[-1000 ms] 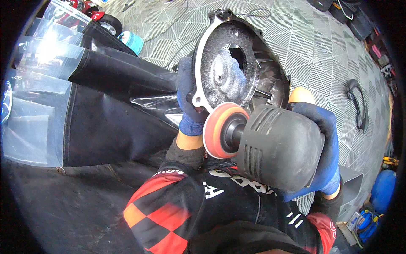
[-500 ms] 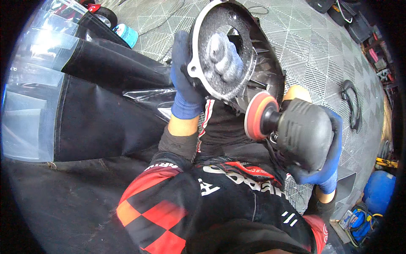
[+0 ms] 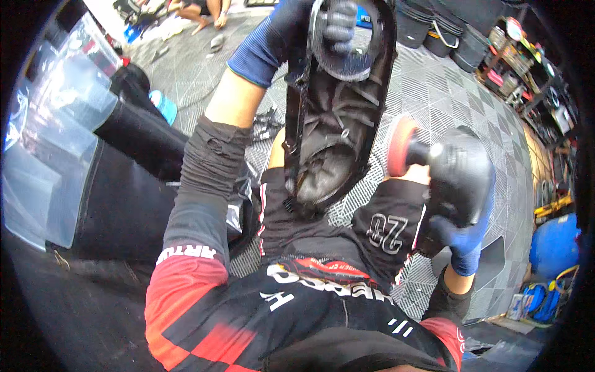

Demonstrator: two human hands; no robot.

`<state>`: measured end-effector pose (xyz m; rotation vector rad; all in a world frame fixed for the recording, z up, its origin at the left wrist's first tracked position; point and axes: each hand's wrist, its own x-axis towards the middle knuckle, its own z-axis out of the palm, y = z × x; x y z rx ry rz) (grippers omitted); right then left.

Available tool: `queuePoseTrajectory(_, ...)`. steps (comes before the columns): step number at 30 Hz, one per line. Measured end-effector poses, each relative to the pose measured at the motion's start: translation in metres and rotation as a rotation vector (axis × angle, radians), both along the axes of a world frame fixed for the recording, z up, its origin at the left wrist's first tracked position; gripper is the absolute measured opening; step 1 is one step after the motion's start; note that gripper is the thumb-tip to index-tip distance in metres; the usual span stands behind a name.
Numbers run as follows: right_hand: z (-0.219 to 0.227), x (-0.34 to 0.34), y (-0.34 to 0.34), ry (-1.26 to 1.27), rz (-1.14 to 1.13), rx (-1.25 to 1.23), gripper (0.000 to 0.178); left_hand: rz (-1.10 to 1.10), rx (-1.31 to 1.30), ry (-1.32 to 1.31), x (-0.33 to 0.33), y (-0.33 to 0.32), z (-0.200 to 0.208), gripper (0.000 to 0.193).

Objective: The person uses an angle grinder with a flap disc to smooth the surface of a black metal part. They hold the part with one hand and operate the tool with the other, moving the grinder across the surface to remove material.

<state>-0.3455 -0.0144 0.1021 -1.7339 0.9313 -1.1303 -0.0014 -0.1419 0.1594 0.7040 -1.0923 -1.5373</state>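
My left hand [image 3: 279, 40], in a blue knit glove, grips the upper end of a long black hollow cover [image 3: 325, 118]. Grey-coated fingers come through the round opening there. The cover hangs upright over my lap, its ribbed inner side facing me. In my gloved right hand [image 3: 468, 239] is a black hand-held polisher [image 3: 462, 173], the fingers wrapped around its body and partly hidden behind it. Its round red-orange foam pad [image 3: 401, 147] points left toward the cover and stays apart from it.
A black sheet-covered seat [image 3: 130, 192] with clear plastic flaps lies on the left. Black buckets [image 3: 443, 34] and a cluttered shelf [image 3: 514, 68] line the far right. A blue tank [image 3: 555, 248] stands at right. Another person's hand [image 3: 220, 22] shows at the top left.
My left hand has raised the cover and turned it, so its inner side now shows instead of its round ringed face. The polisher has moved slightly right and up, away from the cover.
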Motion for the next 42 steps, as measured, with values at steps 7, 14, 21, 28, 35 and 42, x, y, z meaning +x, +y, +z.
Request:
queuePoseTrajectory(7,0.002,0.003,0.01,-0.02,0.03,0.116,0.103,-0.871,0.349,0.374,-0.053,-0.1,-0.076,0.068)
queuePoseTrajectory(14,-0.024,-0.062,-0.014,-1.026,0.461,0.223,0.102,-1.135,0.703,0.181,-0.154,-0.176,-0.109,0.046)
queuePoseTrajectory(21,-0.083,-0.052,-0.022,-1.421,0.576,0.23,0.089,-1.267,0.816,0.095,-0.193,-0.188,-0.128,0.056)
queuePoseTrajectory(28,-0.049,-0.079,-0.028,-1.469,0.757,0.196,0.078,-1.526,0.9,-0.109,-0.227,-0.167,-0.128,0.049)
queuePoseTrajectory(35,-0.047,-0.042,0.001,-1.647,0.584,0.26,0.071,-1.475,0.848,-0.076,-0.239,-0.146,-0.15,0.044)
queuePoseTrajectory(42,-0.086,0.017,-0.012,-1.678,1.014,0.433,0.077,-0.526,-0.605,-1.154,-0.208,-0.111,-0.133,0.066)
